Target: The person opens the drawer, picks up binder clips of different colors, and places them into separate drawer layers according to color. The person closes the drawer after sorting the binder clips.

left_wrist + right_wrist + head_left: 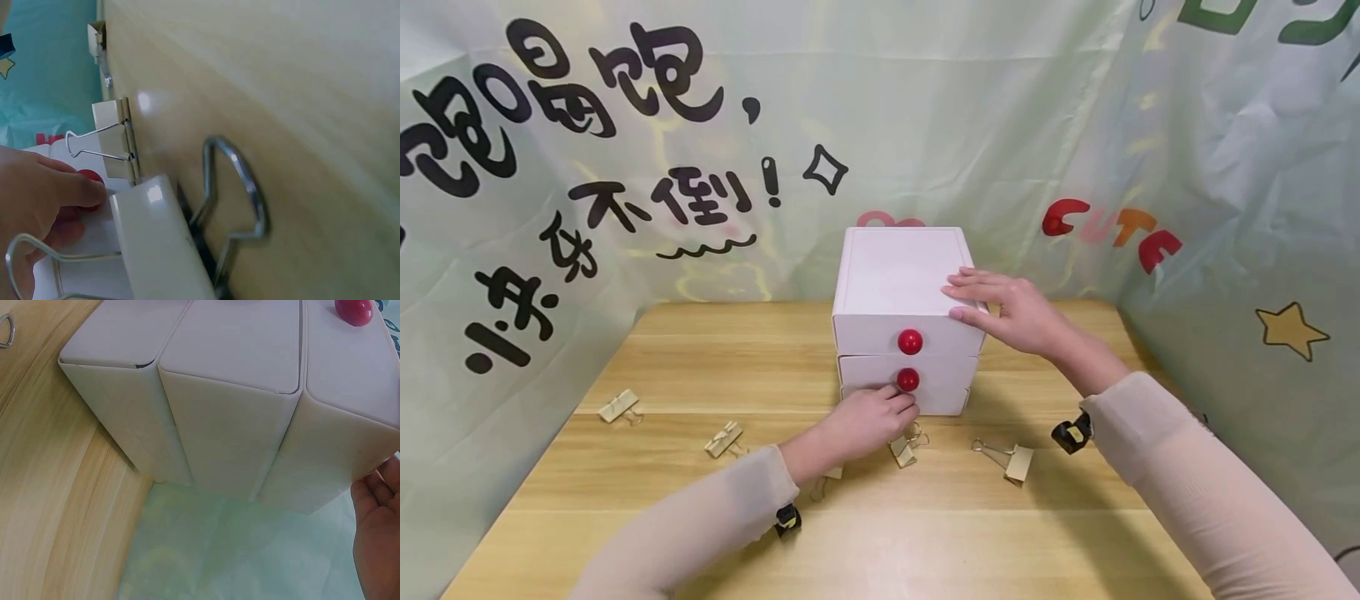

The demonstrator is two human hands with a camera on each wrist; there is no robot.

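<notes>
A white three-drawer box (pixel 902 271) with round red knobs stands on the table. My left hand (pixel 868 421) is at the front of its lowest drawer. In the left wrist view the thumb and fingers pinch a red knob (pixel 91 178), which the hand hides in the head view. The upper knob (pixel 910 342) and middle knob (pixel 907 379) show above the hand. My right hand (pixel 1011 312) rests on the top right edge of the box, fingers extended. All three drawers look pushed in. A cream binder clip (pixel 903 451) lies just below my left hand.
More cream binder clips lie around: one at the far left (pixel 618 405), another left of my forearm (pixel 724 439), one partly hidden by my left wrist (pixel 833 472), one to the right (pixel 1018 464). A printed cloth (pixel 925 125) hangs behind the wooden table (pixel 910 533).
</notes>
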